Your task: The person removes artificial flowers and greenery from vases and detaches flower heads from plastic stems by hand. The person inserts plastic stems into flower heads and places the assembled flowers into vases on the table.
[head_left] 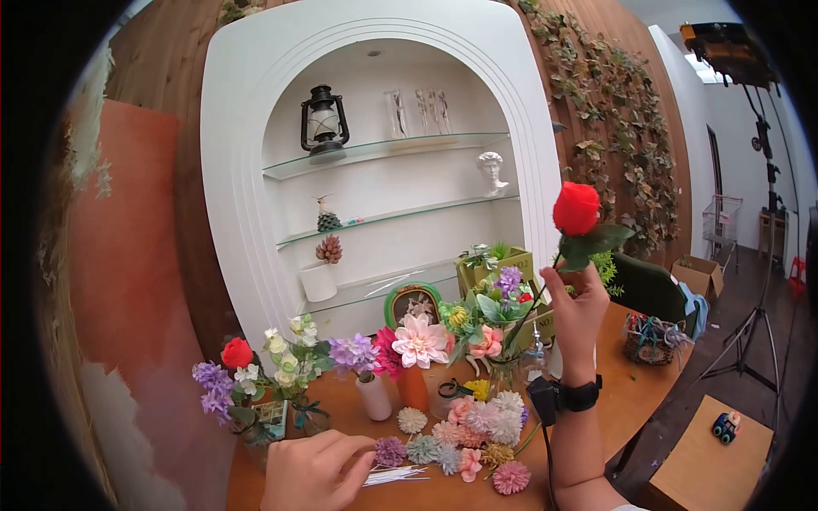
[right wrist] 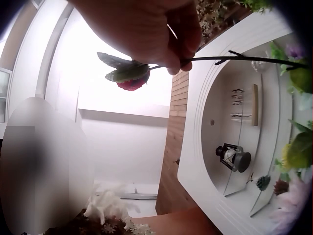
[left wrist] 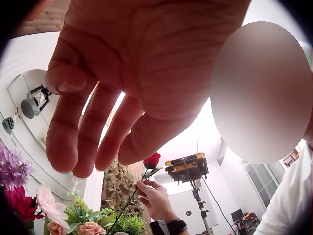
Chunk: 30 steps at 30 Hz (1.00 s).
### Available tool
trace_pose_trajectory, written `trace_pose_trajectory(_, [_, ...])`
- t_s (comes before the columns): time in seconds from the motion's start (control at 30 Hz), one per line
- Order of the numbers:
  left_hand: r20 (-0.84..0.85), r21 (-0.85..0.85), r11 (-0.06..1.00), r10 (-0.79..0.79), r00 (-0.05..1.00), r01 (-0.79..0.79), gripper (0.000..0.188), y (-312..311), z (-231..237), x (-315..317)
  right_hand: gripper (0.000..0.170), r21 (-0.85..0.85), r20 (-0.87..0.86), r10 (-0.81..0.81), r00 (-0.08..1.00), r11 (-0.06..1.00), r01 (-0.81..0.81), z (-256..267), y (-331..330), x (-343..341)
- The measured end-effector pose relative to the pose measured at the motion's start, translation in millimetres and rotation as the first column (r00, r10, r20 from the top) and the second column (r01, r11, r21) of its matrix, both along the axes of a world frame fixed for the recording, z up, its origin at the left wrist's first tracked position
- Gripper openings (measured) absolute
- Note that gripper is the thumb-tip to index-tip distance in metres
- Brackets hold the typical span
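My right hand [head_left: 576,307] pinches the dark stem of a red artificial rose [head_left: 577,209] just below its leaves. The rose stands upright, raised over the table, and its stem slants down toward a glass vase [head_left: 504,373] of mixed flowers. In the right wrist view the stem [right wrist: 222,58] runs out from between thumb and fingers. My left hand [head_left: 311,473] hovers at the table's front edge with relaxed, slightly bent fingers and nothing in them. Close to its fingertips lie thin white sticks [head_left: 396,477] and a purple pompom flower [head_left: 390,451].
Loose pompom flower heads [head_left: 481,422] cover the middle of the wooden table [head_left: 635,362]. Behind them stand a pink vase [head_left: 373,397], an orange vase [head_left: 413,388] and an oval frame [head_left: 390,305]. A basket [head_left: 652,345] sits at the right, near a light stand [head_left: 771,204].
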<state>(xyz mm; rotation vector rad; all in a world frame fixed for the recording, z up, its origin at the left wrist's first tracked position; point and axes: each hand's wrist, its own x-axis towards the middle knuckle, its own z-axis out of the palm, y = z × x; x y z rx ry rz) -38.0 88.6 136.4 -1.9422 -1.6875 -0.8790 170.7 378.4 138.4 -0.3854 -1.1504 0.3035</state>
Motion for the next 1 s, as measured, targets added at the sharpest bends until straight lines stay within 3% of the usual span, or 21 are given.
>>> trace_pose_trajectory(0.23, [-0.008,0.009,1.000,-0.011,1.000,0.011,0.010,2.0,0.3,-0.9,0.021,-0.006,0.175,-0.120,0.977,0.992,0.123,-8.3,22.5,-10.1])
trace_pose_trajectory(0.4, [-0.019,-0.011,1.000,-0.013,1.000,0.013,0.010,3.5,-0.6,-1.9,0.025,-0.029,0.268,-0.119,0.956,0.991,0.132,-12.3,26.5,-10.3])
trace_pose_trajectory(0.5, [-0.017,-0.036,0.999,-0.005,1.000,0.005,0.010,3.4,0.4,-0.8,0.022,-0.075,0.395,-0.126,0.910,0.983,0.168,-14.8,28.6,-9.0])
trace_pose_trajectory(0.57, [-0.016,-0.042,0.999,-0.008,1.000,0.007,0.010,3.9,0.0,-0.7,0.020,-0.208,0.494,-0.037,0.868,0.965,0.160,-14.9,28.8,-8.7])
trace_pose_trajectory(1.0, [0.000,-0.066,0.998,-0.015,1.000,0.015,0.011,5.5,-0.6,-1.9,0.022,-0.113,0.404,-0.216,0.889,0.953,0.283,-19.2,39.4,-4.4])
